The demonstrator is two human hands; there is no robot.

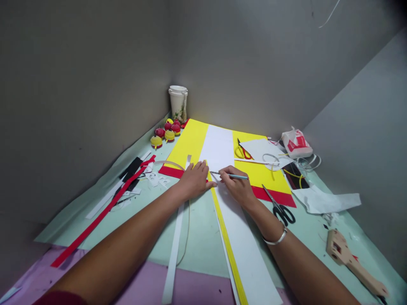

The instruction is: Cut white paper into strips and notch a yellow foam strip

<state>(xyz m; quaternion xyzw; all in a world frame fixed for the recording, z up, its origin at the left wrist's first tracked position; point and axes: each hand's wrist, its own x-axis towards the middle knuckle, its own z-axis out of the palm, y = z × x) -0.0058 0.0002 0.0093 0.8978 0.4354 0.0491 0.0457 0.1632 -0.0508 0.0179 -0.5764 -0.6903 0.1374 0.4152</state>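
Nearest, yellow strip (225, 237) along white sheet (254, 264), far end under flattened, open left hand (195, 180); slim blue tool (241, 176) pinched in right hand (237, 187). Could let strip swing askew, pressing only there.

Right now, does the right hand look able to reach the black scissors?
Likely yes: the black scissors lie uncovered beside the wrist, though the right hand may need to put down its blue-handled tool.

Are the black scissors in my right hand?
No, your right hand holds a thin blue tool, while the black scissors lie apart.
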